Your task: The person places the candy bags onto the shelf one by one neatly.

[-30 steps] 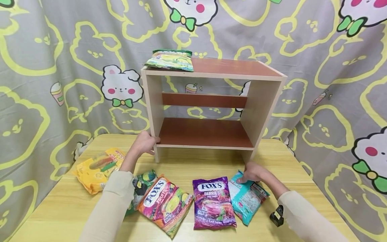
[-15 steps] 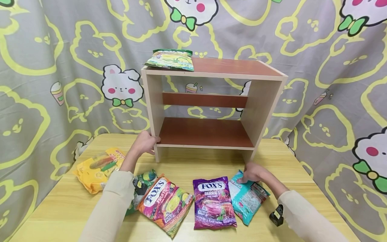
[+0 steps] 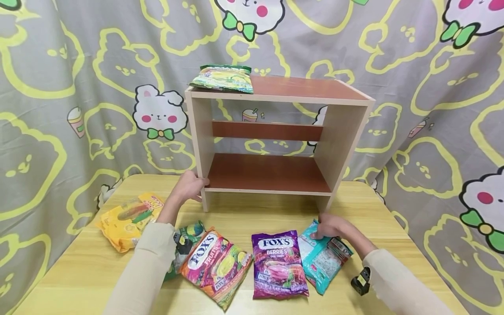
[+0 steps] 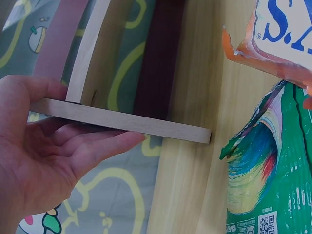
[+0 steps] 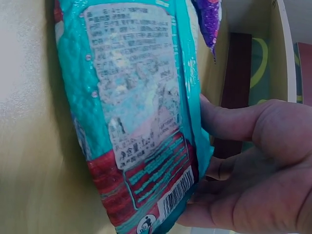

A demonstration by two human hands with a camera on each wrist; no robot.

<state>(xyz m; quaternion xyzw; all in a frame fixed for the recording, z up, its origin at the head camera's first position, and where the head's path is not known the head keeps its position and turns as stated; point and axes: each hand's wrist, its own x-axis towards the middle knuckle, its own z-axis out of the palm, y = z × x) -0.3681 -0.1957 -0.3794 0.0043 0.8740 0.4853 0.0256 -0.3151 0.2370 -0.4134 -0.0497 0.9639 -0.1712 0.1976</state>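
Note:
My left hand [image 3: 190, 186] grips the left side panel [image 4: 146, 123] of a small wooden shelf [image 3: 271, 171], thumb on the inner face and fingers along the outer one. At the right front, my right hand [image 3: 330, 225] pinches the far edge of a teal candy bag [image 3: 324, 262]. In the right wrist view the thumb presses that edge of the teal bag [image 5: 131, 92] and the fingers reach under it, partly hidden. Just left of it lies a purple Fox's Berries bag [image 3: 278, 267]. An orange and pink Fox's Fruits bag [image 3: 216, 267] overlaps a green bag [image 4: 287, 161].
A green and yellow bag [image 3: 224, 78] lies on the shelf's top left. A yellow bag [image 3: 127, 223] rests on the wooden table [image 3: 256, 210], left of my left forearm. A patterned grey curtain [image 3: 315, 39] hangs behind and along both sides.
The teal bag's far edge and right corner have shifted very slightly under my right hand. My left hand keeps its hold on the shelf panel; the other bags lie as before.

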